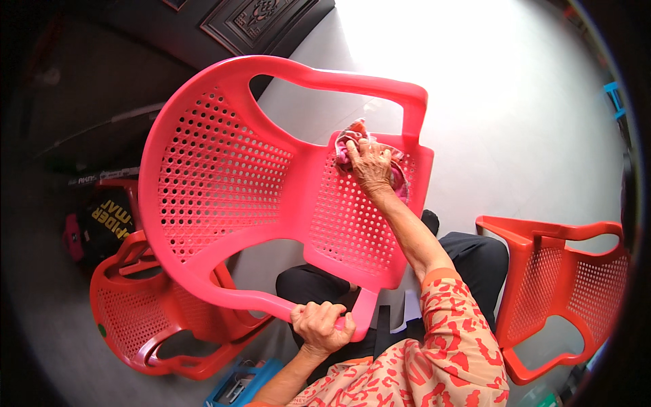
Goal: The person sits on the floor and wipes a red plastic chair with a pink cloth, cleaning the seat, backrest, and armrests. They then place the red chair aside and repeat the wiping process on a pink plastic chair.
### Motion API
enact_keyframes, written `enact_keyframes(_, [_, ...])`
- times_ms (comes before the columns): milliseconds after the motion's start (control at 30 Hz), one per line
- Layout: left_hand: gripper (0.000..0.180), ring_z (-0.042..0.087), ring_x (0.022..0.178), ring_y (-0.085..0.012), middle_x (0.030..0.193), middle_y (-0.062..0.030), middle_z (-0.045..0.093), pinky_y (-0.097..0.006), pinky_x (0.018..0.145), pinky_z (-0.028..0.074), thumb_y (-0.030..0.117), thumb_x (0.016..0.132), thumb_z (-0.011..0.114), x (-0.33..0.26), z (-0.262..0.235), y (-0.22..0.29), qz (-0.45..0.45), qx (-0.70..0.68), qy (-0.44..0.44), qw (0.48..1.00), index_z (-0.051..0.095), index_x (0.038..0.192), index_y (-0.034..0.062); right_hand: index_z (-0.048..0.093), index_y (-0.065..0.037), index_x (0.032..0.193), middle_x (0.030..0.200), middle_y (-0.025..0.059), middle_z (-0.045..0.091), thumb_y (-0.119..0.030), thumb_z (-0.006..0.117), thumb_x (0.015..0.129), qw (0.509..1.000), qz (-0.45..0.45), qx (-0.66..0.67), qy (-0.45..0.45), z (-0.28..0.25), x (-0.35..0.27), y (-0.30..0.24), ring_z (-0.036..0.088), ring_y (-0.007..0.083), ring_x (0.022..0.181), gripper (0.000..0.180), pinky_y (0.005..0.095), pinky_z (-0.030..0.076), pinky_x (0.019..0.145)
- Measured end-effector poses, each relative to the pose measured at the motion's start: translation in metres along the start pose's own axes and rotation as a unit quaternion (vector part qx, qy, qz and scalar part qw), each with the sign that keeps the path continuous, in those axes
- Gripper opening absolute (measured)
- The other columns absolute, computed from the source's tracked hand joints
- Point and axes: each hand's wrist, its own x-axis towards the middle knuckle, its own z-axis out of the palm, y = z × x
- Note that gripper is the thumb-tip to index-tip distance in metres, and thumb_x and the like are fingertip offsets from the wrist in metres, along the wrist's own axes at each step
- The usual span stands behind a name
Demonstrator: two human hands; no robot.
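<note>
A pink plastic armchair with a perforated back and seat is tipped in front of me, its back toward the left. My left hand is wrapped round the front end of its near armrest. On the seat, close to the far armrest, my right hand presses a crumpled patterned cloth against the perforated surface. Pink and red folds of the cloth stick out on both sides of that hand. Its thumb is partly hidden.
Stacked red plastic chairs stand at the lower left, beside a black bag. Another red chair is on the right. A blue crate sits below, near my left forearm. A dark carved door is at the top left.
</note>
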Motion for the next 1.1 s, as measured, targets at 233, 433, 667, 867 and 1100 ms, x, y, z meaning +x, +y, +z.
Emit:
enact_keyframes(233, [0.007,0.049,0.057,-0.0192,0.059,0.0018,0.053,-0.036,0.065,0.030,0.020,0.066,0.063,-0.001,0.001,0.001,0.009,0.010,0.009,1.000,0.059,0.062,0.0158,0.055,-0.012,0.125,0.099,0.0064,0.054,-0.021,0.055,0.082,0.994,0.098,-0.048,-0.026,-0.030,-0.030,0.031,0.054,0.0235,0.095,0.044,0.0445,0.040,0.071])
enact_keyframes(433, [0.006,0.048,0.057,-0.0201,0.059,0.0015,0.053,-0.036,0.066,0.030,0.017,0.068,0.062,0.002,0.003,0.005,0.026,0.018,0.026,0.999,0.059,0.063,0.0154,0.056,-0.009,0.119,0.098,0.0077,0.053,-0.020,0.057,0.080,0.986,0.156,-0.038,-0.043,-0.067,-0.091,0.042,0.053,0.0268,0.095,0.041,0.0461,0.042,0.072])
enact_keyframes(667, [0.019,0.056,0.066,-0.0200,0.069,0.0003,0.059,-0.039,0.074,0.037,0.031,0.072,0.069,-0.007,-0.003,0.019,0.089,0.018,-0.069,0.993,0.063,0.072,0.0135,0.053,-0.015,0.122,0.114,0.0090,0.046,-0.019,0.075,0.066,0.963,0.253,0.095,-0.020,-0.112,-0.204,-0.005,0.048,0.0315,0.100,0.061,0.0456,0.043,0.078])
enact_keyframes(867, [0.026,0.054,0.060,-0.0200,0.067,0.0008,0.057,-0.036,0.065,0.037,0.038,0.065,0.074,-0.010,0.007,0.028,0.134,0.089,-0.093,0.983,0.064,0.070,0.0147,0.048,-0.013,0.130,0.117,0.0174,0.047,-0.025,0.068,0.077,0.911,0.382,0.151,0.020,-0.082,-0.169,0.019,0.049,0.0383,0.101,0.057,0.0500,0.047,0.076])
enact_keyframes(1100, [0.024,0.051,0.057,-0.0187,0.062,0.0014,0.055,-0.035,0.063,0.036,0.036,0.062,0.074,-0.007,0.008,0.027,0.160,0.075,-0.080,0.981,0.063,0.066,0.0151,0.051,-0.011,0.131,0.109,0.0207,0.057,-0.028,0.061,0.079,0.874,0.407,0.257,0.065,-0.039,-0.111,0.086,0.054,0.0427,0.097,0.055,0.0509,0.046,0.084])
